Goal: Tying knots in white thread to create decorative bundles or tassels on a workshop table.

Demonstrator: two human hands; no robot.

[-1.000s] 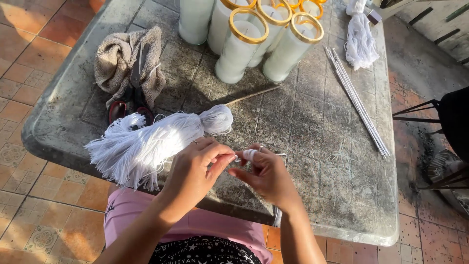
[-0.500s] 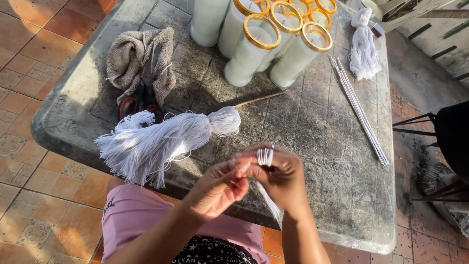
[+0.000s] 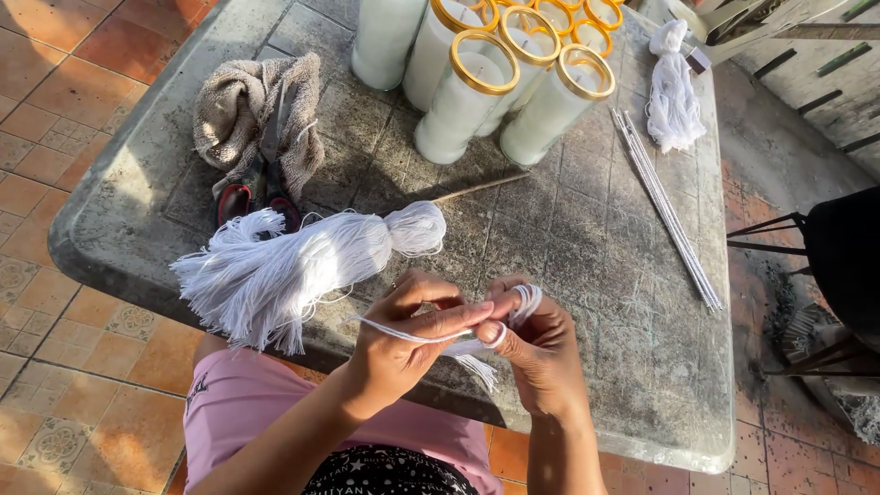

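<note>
— Sunlit stone table (image 3: 587,229) on a tiled patio, worn and grey; what are the hands up to at its near edge?

— Both are busy with a white string (image 3: 403,334); the left hand (image 3: 403,348) has its thumb and forefinger pinched shut on the strand, other fingers curled loosely; the right hand (image 3: 536,353) is half closed, with the same strand looped round its raised fingertips (image 3: 524,298), a frayed tail hanging below.

— Which way does the strand run?

— Nearly level, left to right; its free end trails out past the left hand toward the big bundle of white threads (image 3: 293,266), and the wound end sits on the right hand; so the loops lie to the right of the pinching hand, the two hands touching.

— And the bundle?

— Lying on the table just beyond the left hand, apart from it; its long axis slants from the fringed end at the near left up to the tied knob at the right; the left hand is plainly the nearer one.

— Anything else?

— Tall white candles in gold-rimmed glasses (image 3: 500,87) at the far side; a crumpled beige towel (image 3: 261,115) with red-handled scissors (image 3: 257,197) by it; thin white rods (image 3: 665,211) to the right; a smaller white thread bundle (image 3: 674,92) beyond those.
</note>
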